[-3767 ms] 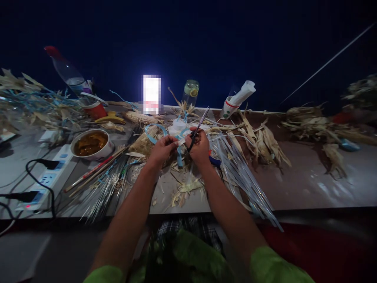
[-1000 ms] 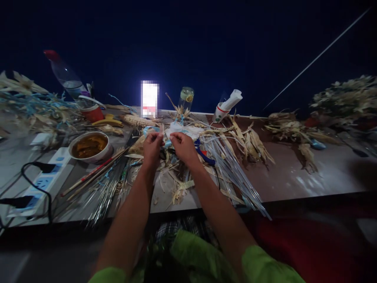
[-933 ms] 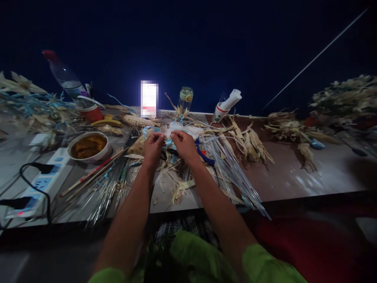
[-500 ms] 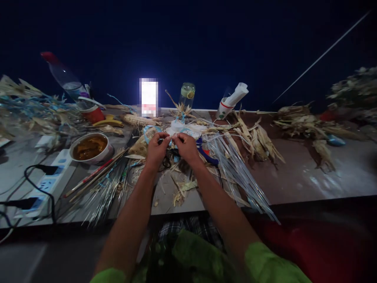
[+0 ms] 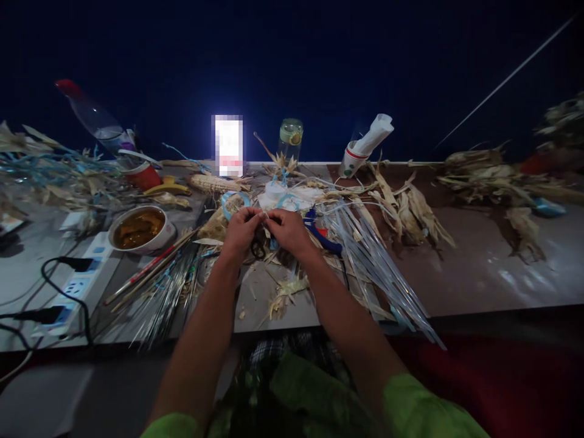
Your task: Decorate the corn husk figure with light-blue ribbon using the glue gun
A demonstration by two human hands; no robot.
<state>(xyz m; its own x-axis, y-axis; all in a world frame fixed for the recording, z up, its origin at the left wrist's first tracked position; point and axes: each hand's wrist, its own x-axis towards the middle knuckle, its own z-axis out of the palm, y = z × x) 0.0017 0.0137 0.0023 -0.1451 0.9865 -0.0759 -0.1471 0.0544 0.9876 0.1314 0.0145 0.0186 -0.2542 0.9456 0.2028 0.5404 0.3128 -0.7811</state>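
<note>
My left hand (image 5: 244, 230) and my right hand (image 5: 288, 232) meet fingertip to fingertip above the middle of the table. Both are closed in a pinch. A small pale bit shows between the fingertips, too small to name. Just below them lie scissors (image 5: 258, 246) with dark handles. Beyond my hands are a white roll (image 5: 275, 191) and a loop of light blue ribbon (image 5: 233, 201). To the right of my right hand rests a blue-handled tool (image 5: 325, 238). Dried corn husk scraps (image 5: 287, 291) lie between my forearms.
Thin metal wires (image 5: 166, 304) and a bowl of brown liquid (image 5: 139, 230) lie to the left, near a power strip (image 5: 75, 292) with cables. Clear rods (image 5: 387, 267) and dried husks (image 5: 415, 213) spread to the right. A jar (image 5: 291, 140), a paper cup (image 5: 353, 161) and a bright screen (image 5: 229, 146) stand behind.
My fingertips have drawn closer together, and the right hand's fingers have lowered slightly. The view has shifted a little. The things on the table appear otherwise unmoved.
</note>
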